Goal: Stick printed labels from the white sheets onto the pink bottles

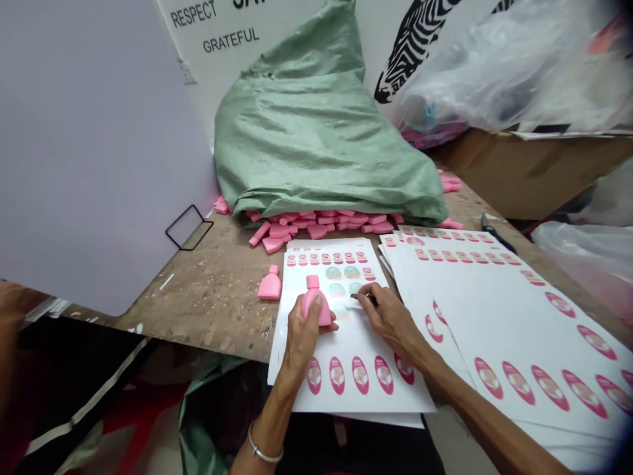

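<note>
My left hand (302, 330) is closed round a small pink plastic bottle (315, 302), held upright above a sticker sheet (356, 396). My right hand (388, 313) pinches a thin dark pointed tool (368, 299), its tip just over the sheet's middle; I cannot make out its exact kind. Printed on that sheet are pink oval stickers (361, 375) along the near edge, a row of small pink labels at the far edge and pale green round ones (333, 272) between. Another pink bottle (270, 284) stands on the table left of the sheet.
Many pink bottles (321, 224) spill from a large green sack (321, 145) at the back. More sticker sheets (475, 310) lie on the right, with black-handled scissors (497, 234) beyond them. A black wire frame (189, 227) and a pale panel (109, 165) are on the left.
</note>
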`<state>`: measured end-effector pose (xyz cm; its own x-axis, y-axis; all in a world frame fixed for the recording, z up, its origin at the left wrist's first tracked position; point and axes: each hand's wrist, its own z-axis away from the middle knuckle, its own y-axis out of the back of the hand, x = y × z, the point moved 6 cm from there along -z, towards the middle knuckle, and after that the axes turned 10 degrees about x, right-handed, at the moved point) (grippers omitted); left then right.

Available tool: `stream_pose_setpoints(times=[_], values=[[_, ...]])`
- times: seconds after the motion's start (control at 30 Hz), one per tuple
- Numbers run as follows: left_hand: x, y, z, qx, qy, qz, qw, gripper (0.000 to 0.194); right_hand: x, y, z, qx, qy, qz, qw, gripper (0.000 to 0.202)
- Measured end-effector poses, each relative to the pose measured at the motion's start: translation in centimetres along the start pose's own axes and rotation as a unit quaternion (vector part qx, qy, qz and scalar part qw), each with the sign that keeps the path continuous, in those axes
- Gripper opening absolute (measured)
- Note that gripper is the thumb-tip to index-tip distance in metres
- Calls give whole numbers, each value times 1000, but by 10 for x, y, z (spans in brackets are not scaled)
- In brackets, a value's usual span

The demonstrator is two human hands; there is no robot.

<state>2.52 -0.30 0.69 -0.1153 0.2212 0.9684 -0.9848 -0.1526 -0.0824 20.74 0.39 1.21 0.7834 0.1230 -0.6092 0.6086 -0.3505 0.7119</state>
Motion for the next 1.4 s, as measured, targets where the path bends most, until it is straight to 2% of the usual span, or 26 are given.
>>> stream_pose_setpoints(times=[0.13, 0.23, 0.57, 0.7, 0.8, 0.87, 1.03, 1.1, 1.2, 1.3, 1.4], values=[[-9, -4, 6, -14, 28, -33, 999, 41, -4, -8, 6, 30, 111, 72, 991, 14], [-13, -8, 8, -24, 22, -34, 999, 41, -8, -10, 10, 38, 146, 98, 984, 13], [-22, -9, 4, -31, -10, -53, 998, 40, -4, -12, 7, 30, 128, 68, 989, 12], [-21, -8, 4, -26, -13, -55, 998, 41, -7, -13, 10, 54, 154, 92, 982, 17], [-19, -9, 4, -28, -10, -49, 998, 42, -12, -5, 12, 86, 187, 84, 975, 16], [-18, -9, 5, -31, -7, -46, 998, 42, -12, 0, 10, 100, 181, 92, 974, 16], [-16, -9, 6, -32, 0, -41, 999, 42, -12, -6, 7, 55, 178, 128, 974, 20], [-16, -9, 6, -31, 1, -39, 999, 42, -10, -10, 7, 37, 151, 92, 984, 21], [-13, -9, 6, -30, 1, -21, 999, 43, -2, -11, 4, 13, 30, -30, 999, 28], [-13, -5, 7, -25, 25, 16, 999, 48, 0, -3, 0, -12, -89, -159, 983, 37], [-15, -2, 11, -17, 66, 109, 992, 59, -11, 15, -3, 5, -129, -216, 968, 40]])
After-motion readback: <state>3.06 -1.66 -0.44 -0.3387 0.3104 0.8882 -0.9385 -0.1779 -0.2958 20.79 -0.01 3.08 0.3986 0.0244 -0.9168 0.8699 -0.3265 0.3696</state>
